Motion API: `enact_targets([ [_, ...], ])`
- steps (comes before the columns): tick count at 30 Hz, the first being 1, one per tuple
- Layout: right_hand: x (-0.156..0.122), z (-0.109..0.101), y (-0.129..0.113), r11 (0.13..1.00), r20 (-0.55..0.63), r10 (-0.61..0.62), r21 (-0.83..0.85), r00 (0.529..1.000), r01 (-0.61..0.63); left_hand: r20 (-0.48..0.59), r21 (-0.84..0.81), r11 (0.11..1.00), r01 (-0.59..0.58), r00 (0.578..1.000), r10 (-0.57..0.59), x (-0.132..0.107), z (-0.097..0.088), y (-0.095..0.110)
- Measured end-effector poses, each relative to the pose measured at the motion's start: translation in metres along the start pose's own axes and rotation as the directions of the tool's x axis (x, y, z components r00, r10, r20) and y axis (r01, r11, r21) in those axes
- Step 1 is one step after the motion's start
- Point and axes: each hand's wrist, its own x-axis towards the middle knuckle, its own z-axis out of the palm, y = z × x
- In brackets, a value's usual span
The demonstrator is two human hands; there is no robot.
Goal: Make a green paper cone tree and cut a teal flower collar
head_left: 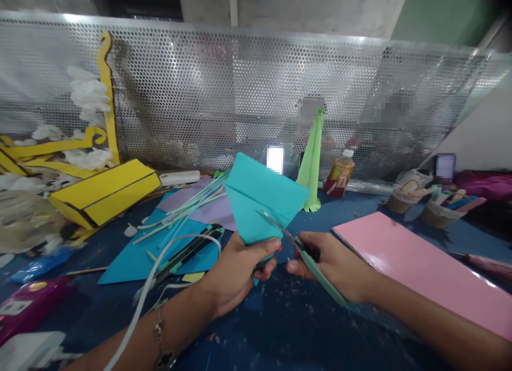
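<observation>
My left hand [240,267] is closed around the narrow bottom end of a folded teal paper [260,198], holding it upright above the dark blue table [280,323]. My right hand [330,264] grips green-handled scissors [298,248]. Their blades are parted and reach into the right lower edge of the teal paper. Both hands sit close together at the middle of the view.
A pink sheet [416,267] lies at the right. Teal and purple sheets, paper strips and a utility knife [188,253] lie left of my hands. A yellow box [106,192], a green paper cone [312,163], a drink bottle [340,174] and a perforated metal screen [240,94] stand behind.
</observation>
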Motion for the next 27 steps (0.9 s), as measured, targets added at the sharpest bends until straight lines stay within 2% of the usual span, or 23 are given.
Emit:
enact_targets([
  [4, -0.0017, -0.0039, -0.0009, 1.000, -0.009, 0.030, -0.007, 1.000, -0.030, 0.032, 0.013, 0.999, 0.035, 0.999, -0.035, -0.0007, -0.0016, 0.0058],
  [8, -0.0013, -0.0026, 0.0013, 1.000, -0.028, -0.020, 0.018, 0.999, 0.021, 0.030, 0.064, 0.998, 0.021, 0.999, -0.023, -0.0013, -0.0003, 0.0086],
  [11, -0.0013, -0.0021, 0.0025, 0.998, 0.031, -0.067, 0.021, 0.997, 0.066, 0.026, 0.105, 0.994, 0.031, 0.999, -0.034, -0.0021, 0.0009, 0.0082],
  [15, -0.0018, -0.0038, 0.0031, 0.998, 0.067, -0.045, 0.044, 0.997, 0.042, 0.043, 0.136, 0.990, 0.043, 0.998, -0.049, -0.0016, -0.0015, 0.0096],
  [23, 0.0001, -0.0094, 0.0037, 0.998, 0.075, -0.013, 0.060, 0.997, 0.009, 0.057, 0.028, 0.996, 0.083, 0.995, -0.085, 0.0023, -0.0056, 0.0083],
  [27, 0.0018, -0.0114, 0.0047, 0.997, 0.098, -0.018, 0.070, 0.995, 0.011, 0.003, 0.003, 0.997, 0.083, 0.997, -0.083, 0.0016, -0.0024, 0.0078],
])
